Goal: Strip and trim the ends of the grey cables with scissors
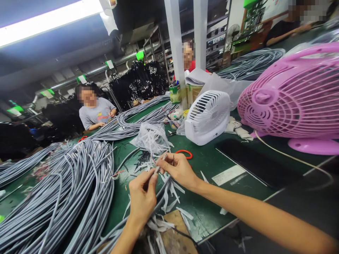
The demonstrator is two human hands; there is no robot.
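My left hand pinches a grey cable end between thumb and forefinger, just above the table. From the upper right, my right hand closes its fingertips on the same short piece. Fine coloured wires seem to show by the fingertips, though too small to make out well. Below the hands, a grey cable curves down to the left. White strips lie under and around both hands. Just behind my right hand rests a red-orange handle loop, partly covered by it.
Large bundles of grey cable cover the left of the green table. A plastic bag of white strips, a white fan and a pink fan stand beyond. Co-workers sit across the table, one in a grey shirt.
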